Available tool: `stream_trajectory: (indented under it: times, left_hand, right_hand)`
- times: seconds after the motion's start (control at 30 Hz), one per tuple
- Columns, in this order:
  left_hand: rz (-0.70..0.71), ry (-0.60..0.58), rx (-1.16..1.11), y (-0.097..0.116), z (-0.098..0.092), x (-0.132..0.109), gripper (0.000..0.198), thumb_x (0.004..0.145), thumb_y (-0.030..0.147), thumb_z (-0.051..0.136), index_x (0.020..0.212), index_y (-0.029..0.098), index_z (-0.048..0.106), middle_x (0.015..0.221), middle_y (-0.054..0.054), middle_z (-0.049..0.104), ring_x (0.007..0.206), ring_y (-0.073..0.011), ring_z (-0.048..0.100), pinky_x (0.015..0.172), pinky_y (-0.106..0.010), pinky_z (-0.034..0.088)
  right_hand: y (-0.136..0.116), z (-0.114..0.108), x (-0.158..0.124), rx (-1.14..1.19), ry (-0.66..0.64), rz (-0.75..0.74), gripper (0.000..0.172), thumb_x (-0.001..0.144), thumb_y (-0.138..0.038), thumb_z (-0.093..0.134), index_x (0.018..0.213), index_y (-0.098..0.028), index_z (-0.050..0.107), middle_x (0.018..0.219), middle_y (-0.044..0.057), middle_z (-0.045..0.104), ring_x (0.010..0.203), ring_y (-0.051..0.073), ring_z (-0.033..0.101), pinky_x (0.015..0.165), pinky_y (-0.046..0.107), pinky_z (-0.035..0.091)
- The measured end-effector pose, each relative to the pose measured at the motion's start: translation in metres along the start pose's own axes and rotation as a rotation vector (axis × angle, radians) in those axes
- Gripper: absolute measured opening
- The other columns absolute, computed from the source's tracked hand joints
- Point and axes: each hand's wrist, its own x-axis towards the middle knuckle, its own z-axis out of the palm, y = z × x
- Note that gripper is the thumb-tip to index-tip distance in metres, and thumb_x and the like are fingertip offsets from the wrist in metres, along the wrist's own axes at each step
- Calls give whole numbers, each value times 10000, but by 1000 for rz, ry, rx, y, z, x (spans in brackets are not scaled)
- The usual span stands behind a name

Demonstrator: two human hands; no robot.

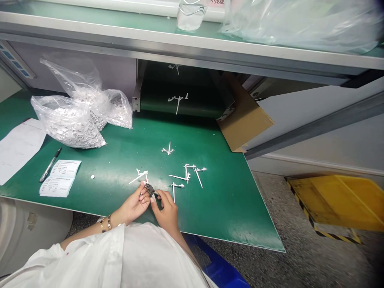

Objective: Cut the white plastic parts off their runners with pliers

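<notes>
My left hand (134, 206) is closed, pinching a white branched plastic piece (139, 176) near the table's front edge. In my right hand (167, 209) is a pair of small dark nippers (150, 189), their jaws at the lower end of that piece, by my left fingertips. Whether the jaws touch the plastic I cannot make out. Just right of my hands lies a white T-shaped plastic piece (173, 191). Beyond it rest more such pieces (186, 173), and a single one (168, 150) lies farther back.
Clear bags of small white parts (69, 126) stand at the back left. A pen (50, 165), printed slips (61, 178) and a paper sheet (21, 148) lie at left. A green conveyor belt (156, 90) carries more plastic pieces. Cardboard (244, 116) leans beside it, beneath an overhead shelf (192, 50).
</notes>
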Motion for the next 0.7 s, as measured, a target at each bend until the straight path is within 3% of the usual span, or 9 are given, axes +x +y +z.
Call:
stream_trajectory:
  times: [0.37,0.6,0.7]
  left_hand:
    - [61,81,10,5,-5,3,115,912,184,463,819,135,511,546,72,363,379,-7,302,376,-128,252]
    - [-80,4,60,16,-7,-8,199,846,139,445,650,151,416,578,39,399,422,-33,352,400,-152,299]
    - [-101,0,82,19,-6,-11,166,834,121,428,671,138,456,605,13,456,461,-41,430,401,-136,341]
  right_hand:
    - [6,-1,-2,-74,-9,-41,232,850,-344,499,972,-179,606,800,39,609,698,130,584,649,232,459]
    - [12,-2,-6,-93,-1,-41,216,809,-308,519,970,-190,604,846,33,612,775,135,591,688,233,467]
    - [13,-1,-6,-52,-29,-62,224,802,-299,518,983,-194,596,871,39,611,793,144,585,681,242,471]
